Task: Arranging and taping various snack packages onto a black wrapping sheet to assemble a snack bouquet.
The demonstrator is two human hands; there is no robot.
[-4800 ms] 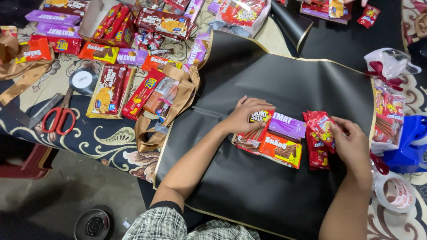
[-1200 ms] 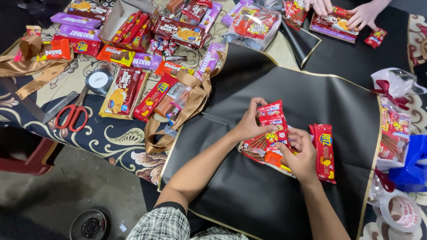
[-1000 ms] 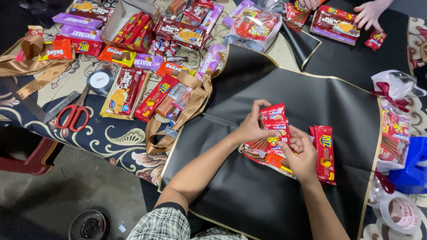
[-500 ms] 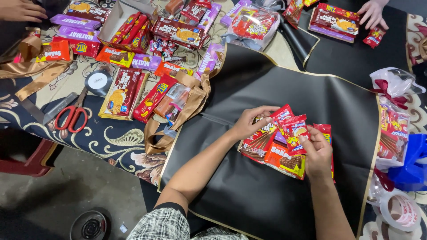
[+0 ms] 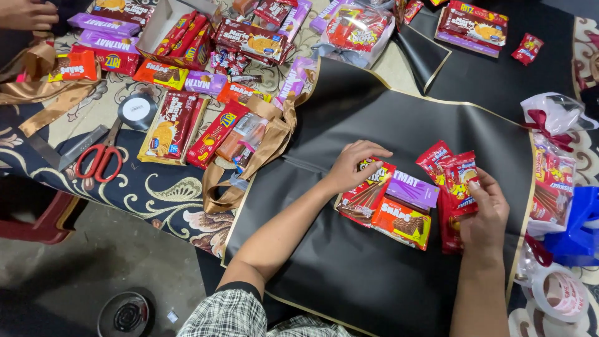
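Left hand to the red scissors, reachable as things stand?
Probably yes: the left hand rests on a snack pack, and the red scissors lie uncovered to its left, only a ribbon between.

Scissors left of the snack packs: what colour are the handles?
Red handles on the scissors, lying on the patterned cloth; only the head view shows them.

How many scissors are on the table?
1. The red-handled scissors lie at the table's left edge, beside a round tape roll, far from both hands. Others could hide under the snack packets.
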